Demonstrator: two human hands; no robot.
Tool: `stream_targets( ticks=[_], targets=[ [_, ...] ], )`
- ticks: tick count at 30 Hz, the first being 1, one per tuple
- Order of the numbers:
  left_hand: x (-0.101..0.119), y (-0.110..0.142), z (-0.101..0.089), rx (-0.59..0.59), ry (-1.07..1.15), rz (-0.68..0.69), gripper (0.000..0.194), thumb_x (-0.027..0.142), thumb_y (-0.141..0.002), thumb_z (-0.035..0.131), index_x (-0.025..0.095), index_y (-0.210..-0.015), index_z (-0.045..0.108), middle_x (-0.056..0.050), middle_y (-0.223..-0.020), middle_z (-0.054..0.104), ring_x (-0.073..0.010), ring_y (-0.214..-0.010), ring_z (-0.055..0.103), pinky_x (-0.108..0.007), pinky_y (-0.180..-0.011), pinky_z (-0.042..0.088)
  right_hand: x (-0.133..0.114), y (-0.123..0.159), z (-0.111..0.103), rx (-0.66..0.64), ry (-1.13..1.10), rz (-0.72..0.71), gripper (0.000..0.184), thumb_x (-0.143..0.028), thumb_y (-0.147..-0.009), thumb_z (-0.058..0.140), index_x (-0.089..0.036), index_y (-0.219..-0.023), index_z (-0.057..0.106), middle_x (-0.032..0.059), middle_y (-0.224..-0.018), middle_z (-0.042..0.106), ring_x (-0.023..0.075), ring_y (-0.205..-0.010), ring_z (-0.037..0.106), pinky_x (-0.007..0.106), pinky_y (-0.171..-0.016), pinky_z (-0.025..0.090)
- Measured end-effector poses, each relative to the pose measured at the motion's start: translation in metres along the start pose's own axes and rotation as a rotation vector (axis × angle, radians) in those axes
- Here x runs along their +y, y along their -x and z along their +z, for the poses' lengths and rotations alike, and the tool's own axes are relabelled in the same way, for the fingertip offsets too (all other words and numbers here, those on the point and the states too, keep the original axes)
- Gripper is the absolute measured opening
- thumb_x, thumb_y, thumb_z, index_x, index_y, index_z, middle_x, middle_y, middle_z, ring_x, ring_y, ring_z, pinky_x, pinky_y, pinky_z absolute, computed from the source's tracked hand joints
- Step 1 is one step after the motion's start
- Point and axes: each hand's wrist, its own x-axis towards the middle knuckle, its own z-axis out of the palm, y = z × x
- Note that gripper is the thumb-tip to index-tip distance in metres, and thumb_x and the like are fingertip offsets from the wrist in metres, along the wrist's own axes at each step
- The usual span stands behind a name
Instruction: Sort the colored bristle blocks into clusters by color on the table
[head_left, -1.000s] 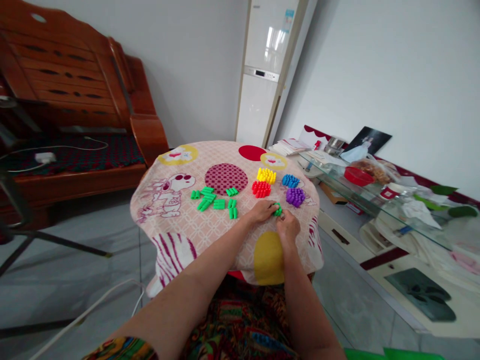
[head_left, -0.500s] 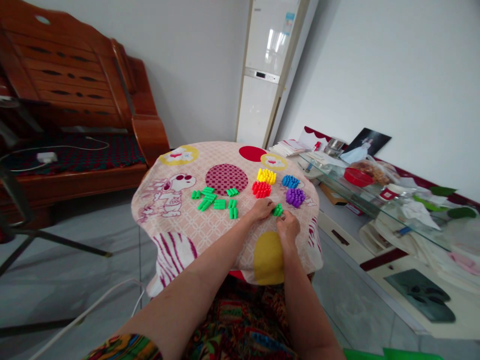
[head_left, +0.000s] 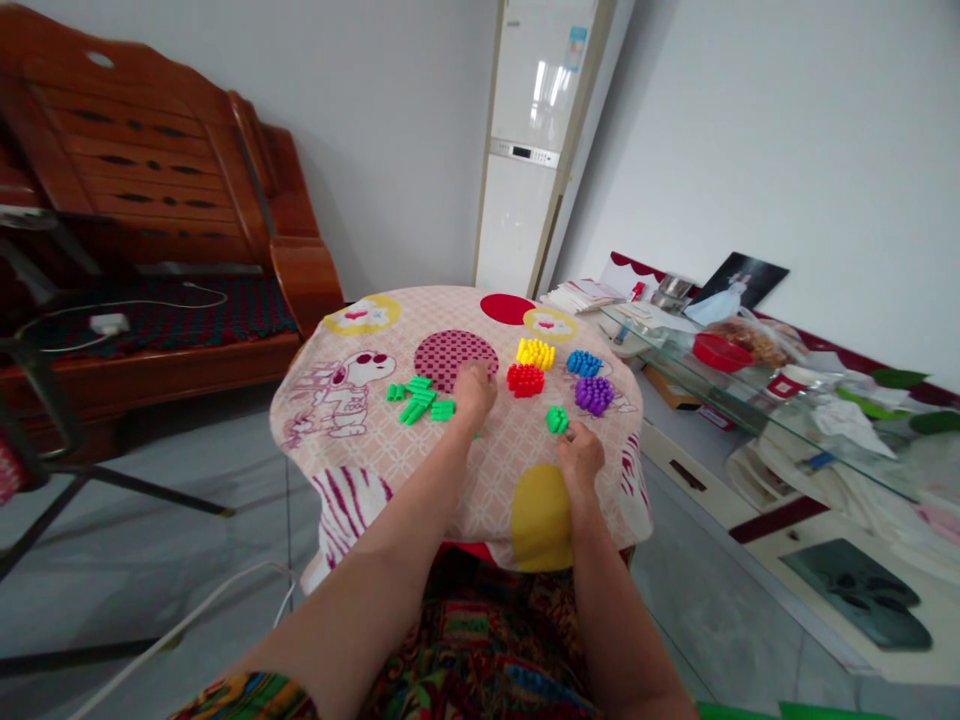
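My left hand (head_left: 476, 392) is over the patterned circle on the tablecloth, fingers curled down and mostly hidden; what is in them, if anything, I cannot make out. Small green ribbed pegs (head_left: 418, 400) lie in groups just left of it. My right hand (head_left: 581, 455) rests closed at the near side of an upright green peg cluster (head_left: 556, 419), fingertips bent in at its right edge; whether they pinch a peg is too small to tell. Beyond stand a red cluster (head_left: 526, 380), a yellow cluster (head_left: 535, 353), a blue cluster (head_left: 584, 363) and a purple cluster (head_left: 594, 396).
The round table wears a patterned cloth (head_left: 420, 470). On the right, a glass-topped cabinet (head_left: 757, 420) holds papers, a red bowl (head_left: 721, 351) and a cup. A wooden bench (head_left: 150, 340) stands at left, a white tall appliance (head_left: 517, 210) at the back.
My left hand has left the upright green cluster and moved left to the loose green pegs, covering those by the patterned circle. My right hand has stayed beside the cluster.
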Motion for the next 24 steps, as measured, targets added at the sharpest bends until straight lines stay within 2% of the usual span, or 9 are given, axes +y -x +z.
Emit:
stream_targets(
  ticks=[1,4,7,10,13,16,19,24],
  targets=[
    [-0.009,-0.004,-0.004,0.004,-0.072,-0.05,0.037,0.018,-0.093,0.048,0.012,-0.124,0.067,-0.017,-0.122,0.069,-0.0273,-0.118,0.061,-0.034,-0.1,0.045,-0.001,0.0,0.0,0.0,0.0,0.003,0.026,-0.025,-0.088,0.054,-0.019,-0.099,0.077,0.0075,-0.087,0.074,0.0181,-0.074,0.059,0.027,-0.062,0.03],
    [-0.028,-0.013,-0.011,-0.113,-0.214,-0.152,0.034,0.024,-0.093,0.05,0.013,-0.119,0.069,-0.018,-0.121,0.07,-0.0315,-0.117,0.061,-0.038,-0.095,0.047,-0.004,0.001,-0.003,-0.002,0.018,0.022,0.024,-0.024,-0.088,0.056,-0.019,-0.099,0.077,0.0076,-0.089,0.074,0.0173,-0.075,0.059,0.026,-0.062,0.029],
    [-0.032,-0.014,-0.011,-0.162,-0.223,-0.134,0.029,0.024,-0.092,0.052,0.015,-0.112,0.071,-0.016,-0.119,0.07,-0.0302,-0.114,0.062,-0.036,-0.091,0.048,-0.006,0.001,-0.005,-0.01,0.031,0.037,0.023,-0.023,-0.088,0.056,-0.019,-0.099,0.076,0.0077,-0.09,0.075,0.0169,-0.075,0.059,0.027,-0.062,0.028],
    [-0.022,-0.008,-0.008,-0.112,-0.154,-0.086,0.029,0.017,-0.089,0.053,0.014,-0.112,0.07,-0.014,-0.117,0.071,-0.0262,-0.111,0.064,-0.032,-0.09,0.048,-0.007,0.002,-0.006,-0.007,0.023,0.029,0.024,-0.023,-0.089,0.054,-0.019,-0.099,0.076,0.007,-0.091,0.075,0.0168,-0.075,0.059,0.027,-0.062,0.028],
    [-0.001,0.004,0.0,-0.104,-0.024,-0.017,0.027,0.017,-0.087,0.055,0.015,-0.109,0.07,-0.012,-0.107,0.073,-0.0232,-0.104,0.066,-0.029,-0.087,0.048,-0.006,0.003,-0.006,0.0,0.027,0.025,0.027,-0.022,-0.089,0.052,-0.019,-0.099,0.076,0.0069,-0.089,0.074,0.0174,-0.076,0.06,0.027,-0.063,0.03],
    [0.023,0.022,0.014,-0.156,0.128,0.092,0.025,0.017,-0.083,0.06,0.015,-0.106,0.07,-0.01,-0.102,0.072,-0.0209,-0.097,0.066,-0.028,-0.085,0.048,-0.004,0.003,-0.004,0.012,0.031,0.01,0.028,-0.021,-0.088,0.051,-0.018,-0.098,0.076,0.0075,-0.088,0.074,0.0186,-0.077,0.06,0.027,-0.064,0.031],
    [0.037,0.037,0.028,-0.206,0.197,0.144,0.021,0.016,-0.081,0.061,0.014,-0.1,0.07,-0.011,-0.1,0.071,-0.0207,-0.096,0.065,-0.028,-0.084,0.048,-0.003,0.002,-0.003,0.024,0.024,-0.003,0.028,-0.021,-0.088,0.051,-0.018,-0.099,0.077,0.0084,-0.091,0.075,0.0201,-0.079,0.062,0.028,-0.065,0.032],
    [0.036,0.042,0.029,-0.345,0.162,0.226,0.022,0.024,-0.071,0.074,0.015,-0.09,0.069,-0.006,-0.09,0.068,-0.0196,-0.085,0.062,-0.027,-0.074,0.046,-0.004,0.001,-0.004,0.02,0.019,0.008,0.029,-0.021,-0.088,0.052,-0.018,-0.103,0.077,0.0094,-0.093,0.075,0.0207,-0.08,0.062,0.028,-0.066,0.033]
  ],
)
